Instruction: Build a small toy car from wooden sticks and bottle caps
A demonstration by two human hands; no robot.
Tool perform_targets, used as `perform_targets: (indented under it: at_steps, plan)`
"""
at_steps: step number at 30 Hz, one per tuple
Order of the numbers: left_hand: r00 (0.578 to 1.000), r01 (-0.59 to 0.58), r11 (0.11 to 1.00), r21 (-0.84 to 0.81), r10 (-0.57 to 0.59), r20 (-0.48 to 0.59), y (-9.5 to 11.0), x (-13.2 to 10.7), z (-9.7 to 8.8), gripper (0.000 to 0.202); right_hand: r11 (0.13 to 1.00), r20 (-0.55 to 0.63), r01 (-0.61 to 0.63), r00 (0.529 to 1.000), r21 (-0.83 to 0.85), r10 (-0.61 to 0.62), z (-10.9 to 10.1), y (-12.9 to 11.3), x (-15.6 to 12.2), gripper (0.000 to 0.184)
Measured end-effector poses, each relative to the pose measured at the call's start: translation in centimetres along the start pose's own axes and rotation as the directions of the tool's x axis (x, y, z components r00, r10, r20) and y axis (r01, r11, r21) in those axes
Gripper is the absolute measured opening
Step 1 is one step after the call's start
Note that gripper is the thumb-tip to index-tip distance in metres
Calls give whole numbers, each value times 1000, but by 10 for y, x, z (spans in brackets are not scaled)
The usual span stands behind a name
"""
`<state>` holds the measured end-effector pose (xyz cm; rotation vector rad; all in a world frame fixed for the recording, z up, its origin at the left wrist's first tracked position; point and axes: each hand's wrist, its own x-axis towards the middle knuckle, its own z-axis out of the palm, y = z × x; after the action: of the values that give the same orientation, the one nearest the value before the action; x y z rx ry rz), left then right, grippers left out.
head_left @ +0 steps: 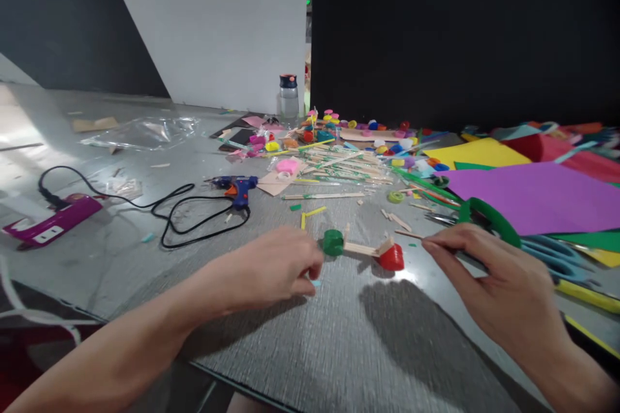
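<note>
My right hand (494, 277) pinches one end of a short thin wooden stick (408, 234) between thumb and fingers, just above the table. My left hand (285, 264) is curled closed beside the green end of a small craft piece; what its fingers hold, if anything, is hidden. A light blue scrap (316, 283) shows at its fingertips. The craft piece lies between my hands: a pale wooden bar (360, 249) joins green bottle caps (333, 242) on the left to red bottle caps (391, 257) on the right, with short wooden bits sticking up at both ends.
A blue glue gun (241, 191) with a black cord lies left, near a purple power strip (53, 219). Matchstick-like sticks (339, 164) and coloured caps pile behind. On the right are scissors (557, 257), green tape (489, 216) and coloured sheets (537, 193). A bottle (289, 97) stands at the back.
</note>
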<state>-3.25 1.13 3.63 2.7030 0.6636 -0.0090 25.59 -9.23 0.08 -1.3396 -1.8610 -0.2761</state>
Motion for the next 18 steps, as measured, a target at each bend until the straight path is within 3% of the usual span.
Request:
perform_targets:
  at_steps: [6, 18]
  plan:
    - [998, 10, 995, 104, -17, 66, 9, 3, 14, 14, 1000, 3, 5, 1000, 12, -5, 1, 3, -1, 9]
    - [994, -94, 987, 129, 87, 60, 12, -1, 11, 15, 997, 7, 41, 999, 69, -42, 3, 3, 0, 15]
